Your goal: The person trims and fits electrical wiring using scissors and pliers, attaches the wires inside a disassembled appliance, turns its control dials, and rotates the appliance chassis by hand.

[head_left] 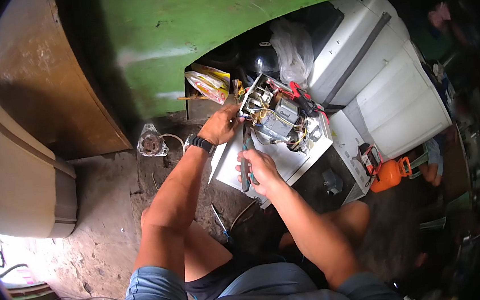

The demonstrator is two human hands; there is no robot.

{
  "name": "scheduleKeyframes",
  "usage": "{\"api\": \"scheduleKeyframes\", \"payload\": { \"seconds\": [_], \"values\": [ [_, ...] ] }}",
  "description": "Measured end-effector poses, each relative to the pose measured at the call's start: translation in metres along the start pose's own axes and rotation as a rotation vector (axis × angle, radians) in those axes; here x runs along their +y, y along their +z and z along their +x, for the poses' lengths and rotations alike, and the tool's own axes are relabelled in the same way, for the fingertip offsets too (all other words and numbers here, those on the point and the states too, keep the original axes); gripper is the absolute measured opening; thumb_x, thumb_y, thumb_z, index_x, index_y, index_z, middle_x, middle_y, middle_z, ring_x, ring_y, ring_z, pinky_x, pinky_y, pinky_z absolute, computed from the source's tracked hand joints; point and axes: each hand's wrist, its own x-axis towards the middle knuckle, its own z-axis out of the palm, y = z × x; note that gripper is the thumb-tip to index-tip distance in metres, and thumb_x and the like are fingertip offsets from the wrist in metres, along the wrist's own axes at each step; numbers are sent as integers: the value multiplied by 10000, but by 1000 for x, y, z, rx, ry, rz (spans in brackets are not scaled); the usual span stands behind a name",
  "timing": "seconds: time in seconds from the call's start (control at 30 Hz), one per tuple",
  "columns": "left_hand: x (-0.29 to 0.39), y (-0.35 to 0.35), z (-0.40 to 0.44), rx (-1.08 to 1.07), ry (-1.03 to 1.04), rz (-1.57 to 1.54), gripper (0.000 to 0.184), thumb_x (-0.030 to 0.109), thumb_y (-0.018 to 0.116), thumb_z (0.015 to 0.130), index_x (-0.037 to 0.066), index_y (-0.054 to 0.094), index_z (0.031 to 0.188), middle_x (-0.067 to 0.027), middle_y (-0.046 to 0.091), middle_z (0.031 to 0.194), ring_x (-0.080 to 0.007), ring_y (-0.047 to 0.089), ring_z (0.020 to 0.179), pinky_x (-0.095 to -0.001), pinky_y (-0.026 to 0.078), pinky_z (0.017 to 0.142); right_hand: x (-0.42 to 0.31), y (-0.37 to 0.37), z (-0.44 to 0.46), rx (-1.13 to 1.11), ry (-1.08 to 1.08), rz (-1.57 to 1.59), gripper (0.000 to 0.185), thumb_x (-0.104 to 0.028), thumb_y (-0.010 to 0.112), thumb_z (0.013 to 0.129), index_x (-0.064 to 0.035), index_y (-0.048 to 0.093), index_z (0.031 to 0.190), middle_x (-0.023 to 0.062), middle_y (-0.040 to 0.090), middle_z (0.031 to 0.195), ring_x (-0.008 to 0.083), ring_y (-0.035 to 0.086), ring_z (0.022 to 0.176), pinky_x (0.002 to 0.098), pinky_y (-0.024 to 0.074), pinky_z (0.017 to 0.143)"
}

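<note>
In front of me lies an opened white appliance panel [235, 164] with grey metal parts [288, 110] and bundles of thin wires [268, 113] on it. My right hand [262, 168] is wrapped round the handles of a pair of pliers [246, 174], whose jaws point away from me toward the panel's near left corner. Just left of those jaws, my left hand [222, 125] is closed at the panel's edge, its fingertips pinched by the wiring. What they hold is too small to make out. A dark band circles my left wrist.
A screwdriver [220, 219] lies on the floor between my legs and the panel. To the left sits a small motor [151, 142] with a cable. Red and black clips [302, 94] rest behind the parts. White housings [395, 102] and an orange canister [388, 175] stand at right.
</note>
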Motion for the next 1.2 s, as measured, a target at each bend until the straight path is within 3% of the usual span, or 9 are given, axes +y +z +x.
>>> {"api": "scheduleKeyframes", "payload": {
  "seconds": [0.27, 0.43, 0.7, 0.97, 1.03, 1.2],
  "values": [
    [5, -8, -7, -72, -142, -73, 339, 197, 644, 966, 15, 632, 1253, -223, 698, 1065, -343, 703, 971, -403, 545, 854, -2, 19, 5, 58, 11, 4, 340, -296, 620, 912, -24, 615, 1115, 89, 577, 1063, 229, 596, 915, 412, 537, 663],
    [7, -9, -6, -81, -194, -49, 439, 270, 673, 961, -14, 610, 1290, -227, 689, 1145, -322, 698, 1019, -376, 542, 888, -6, 26, 7, 89, 56, -20, 303, -301, 604, 925, -38, 625, 1073, 75, 570, 1016, 217, 598, 867, 416, 534, 629],
    [9, -9, -7, -90, -252, -59, 438, 260, 673, 958, -13, 607, 1295, -226, 701, 1128, -299, 704, 1023, -381, 543, 901, -8, 29, 10, 126, 50, -29, 307, -304, 595, 941, -26, 604, 1071, 87, 537, 982, 227, 585, 865, 421, 524, 610],
    [10, -8, -8, -97, -256, -72, 441, 253, 678, 949, -11, 603, 1294, -227, 711, 1094, -301, 716, 977, -385, 552, 885, -11, 40, 8, 144, 43, -16, 311, -307, 599, 952, -23, 599, 1078, 90, 503, 976, 234, 568, 859, 430, 520, 612],
    [14, -10, -8, -104, -311, -73, 438, 235, 694, 919, 39, 627, 1305, -240, 708, 1120, -351, 710, 1025, -412, 546, 919, -9, 41, 10, 157, 39, -24, 316, -311, 596, 955, -23, 597, 1084, 99, 496, 994, 244, 566, 873, 433, 522, 620],
    [8, -7, -9, -87, -290, -98, 425, 222, 707, 899, 33, 633, 1272, -232, 718, 1088, -343, 724, 981, -402, 561, 879, -16, 47, 11, 161, 77, -53, 345, -343, 590, 964, -27, 597, 1104, 99, 498, 1008, 260, 558, 898, 467, 530, 686]
  ]
}}
